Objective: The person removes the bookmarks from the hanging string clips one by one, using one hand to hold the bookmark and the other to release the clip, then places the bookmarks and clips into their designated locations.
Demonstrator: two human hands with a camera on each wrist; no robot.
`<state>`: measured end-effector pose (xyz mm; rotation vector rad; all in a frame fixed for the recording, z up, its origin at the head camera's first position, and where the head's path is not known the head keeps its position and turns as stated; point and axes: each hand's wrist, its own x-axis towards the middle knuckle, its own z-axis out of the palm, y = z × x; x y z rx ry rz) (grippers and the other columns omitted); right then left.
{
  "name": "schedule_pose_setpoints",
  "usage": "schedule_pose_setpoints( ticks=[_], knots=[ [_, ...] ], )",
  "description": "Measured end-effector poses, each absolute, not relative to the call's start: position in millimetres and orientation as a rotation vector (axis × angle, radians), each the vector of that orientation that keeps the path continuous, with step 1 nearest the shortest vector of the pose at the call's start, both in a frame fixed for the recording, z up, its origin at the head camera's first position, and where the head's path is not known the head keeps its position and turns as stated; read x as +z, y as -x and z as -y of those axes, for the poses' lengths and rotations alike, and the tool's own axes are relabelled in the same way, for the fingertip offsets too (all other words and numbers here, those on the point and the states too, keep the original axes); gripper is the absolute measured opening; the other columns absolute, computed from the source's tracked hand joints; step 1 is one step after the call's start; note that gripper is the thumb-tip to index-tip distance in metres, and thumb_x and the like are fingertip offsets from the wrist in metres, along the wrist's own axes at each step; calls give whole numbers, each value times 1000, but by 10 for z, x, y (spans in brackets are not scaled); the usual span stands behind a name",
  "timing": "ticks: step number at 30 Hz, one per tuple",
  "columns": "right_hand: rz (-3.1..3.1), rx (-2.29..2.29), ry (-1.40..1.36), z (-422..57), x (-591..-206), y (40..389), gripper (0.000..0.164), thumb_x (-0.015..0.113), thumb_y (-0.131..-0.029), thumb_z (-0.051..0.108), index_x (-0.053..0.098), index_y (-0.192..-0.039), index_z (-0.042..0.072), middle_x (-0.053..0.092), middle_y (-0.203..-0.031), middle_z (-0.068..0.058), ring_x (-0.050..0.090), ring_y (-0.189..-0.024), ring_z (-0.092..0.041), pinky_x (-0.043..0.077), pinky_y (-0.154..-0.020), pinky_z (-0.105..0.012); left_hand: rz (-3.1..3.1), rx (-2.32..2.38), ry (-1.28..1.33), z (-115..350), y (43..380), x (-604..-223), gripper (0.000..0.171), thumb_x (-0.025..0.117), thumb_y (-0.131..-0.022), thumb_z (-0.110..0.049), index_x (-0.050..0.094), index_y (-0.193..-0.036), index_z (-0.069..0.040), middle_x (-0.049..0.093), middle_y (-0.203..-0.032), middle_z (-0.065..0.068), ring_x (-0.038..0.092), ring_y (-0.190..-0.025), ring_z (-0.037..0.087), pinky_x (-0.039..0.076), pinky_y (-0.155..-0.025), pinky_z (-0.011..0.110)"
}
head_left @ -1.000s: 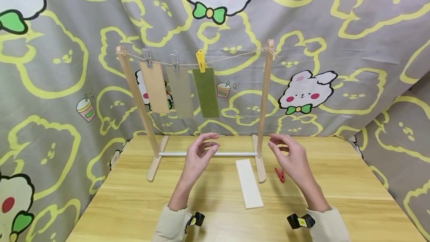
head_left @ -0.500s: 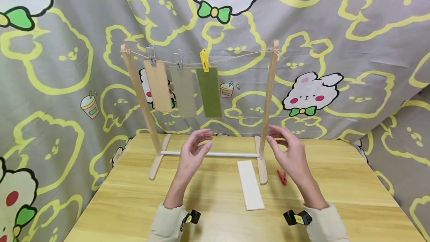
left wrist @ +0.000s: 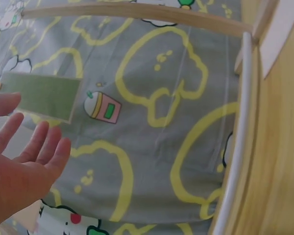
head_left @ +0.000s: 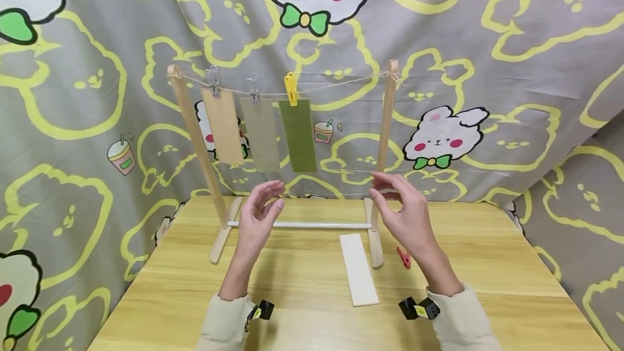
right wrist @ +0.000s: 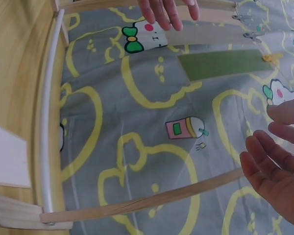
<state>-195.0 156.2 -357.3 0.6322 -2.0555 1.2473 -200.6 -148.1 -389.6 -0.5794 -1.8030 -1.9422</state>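
My left hand hovers in front of the rack's white crossbar, fingers loosely bent, holding nothing. The right hand is raised by the right wooden post, its fingers relaxed and nothing in them. On a string between two posts hang a peach strip and a grey strip, each under a grey clothespin. A yellow clothespin holds the green strip there too. Below the hands, a white strip lies on the table, and a red clothespin lies right of the rack's foot.
The left wooden post stands on a foot at the left of the wooden table. A grey patterned curtain hangs close behind the rack and along both sides.
Both hands have shifted left and slightly up, the right one now overlapping the right post. The strips and clothespins stay in place; the head view sways a little.
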Motion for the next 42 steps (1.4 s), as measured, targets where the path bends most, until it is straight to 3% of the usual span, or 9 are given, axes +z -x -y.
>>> schedule_pose_setpoints(
  ticks=[6, 11, 20, 24, 29, 36, 42],
  knots=[
    [2021, 1198, -710, -1447, -3419, 1976, 35, 74, -93, 0, 70, -127, 8, 70, -110, -6, 68, -97, -19, 60, -84, -33, 1776, -1929, 601, 1517, 2065, -3825, 40, 65, -96, 9, 55, -135, 7, 60, -132, 24, 56, -127, 39, 47, -110, 43],
    [2006, 1134, -772, -1372, -3260, 1980, 35, 74, -93, -1, 70, -126, 7, 69, -115, -4, 69, -96, -18, 61, -83, -34, 1738, -1932, 606, 1511, 2133, -3771, 40, 65, -95, 11, 55, -134, 9, 61, -131, 20, 57, -127, 31, 47, -110, 40],
    [1983, 1025, -856, -1274, -2986, 2043, 35, 75, -93, 4, 70, -127, 7, 68, -122, -6, 66, -104, -21, 57, -87, -35, 1702, -1971, 627, 1480, 2230, -3709, 45, 67, -92, 14, 53, -135, 10, 59, -135, 25, 54, -129, 39, 44, -112, 51],
    [1968, 1006, -882, -1234, -2869, 2068, 34, 75, -93, 7, 70, -127, 7, 68, -124, -5, 65, -105, -20, 55, -89, -37, 1687, -1950, 616, 1465, 2282, -3692, 43, 66, -93, 12, 54, -134, 10, 60, -133, 25, 55, -127, 42, 46, -110, 47],
    [1929, 1004, -903, -1197, -2776, 2111, 33, 75, -93, 7, 70, -126, 5, 68, -122, -7, 65, -107, -21, 56, -91, -39, 1677, -1959, 613, 1441, 2345, -3677, 41, 66, -94, 12, 55, -133, 9, 61, -133, 26, 51, -128, 50, 43, -111, 54],
    [1897, 1029, -937, -1152, -2657, 2171, 33, 75, -93, 6, 70, -125, 4, 68, -123, -7, 64, -111, -21, 56, -93, -42, 1673, -2001, 655, 1399, 2424, -3679, 42, 64, -94, 12, 53, -135, 11, 58, -137, 29, 50, -131, 50, 44, -113, 41],
    [1887, 997, -961, -1070, -2541, 2236, 38, 78, -91, 8, 68, -127, 4, 67, -126, -8, 63, -117, -23, 52, -101, -39, 1707, -2053, 640, 1355, 2457, -3687, 44, 64, -95, 10, 51, -137, 9, 56, -141, 26, 50, -135, 42, 41, -115, 40]
  ],
)
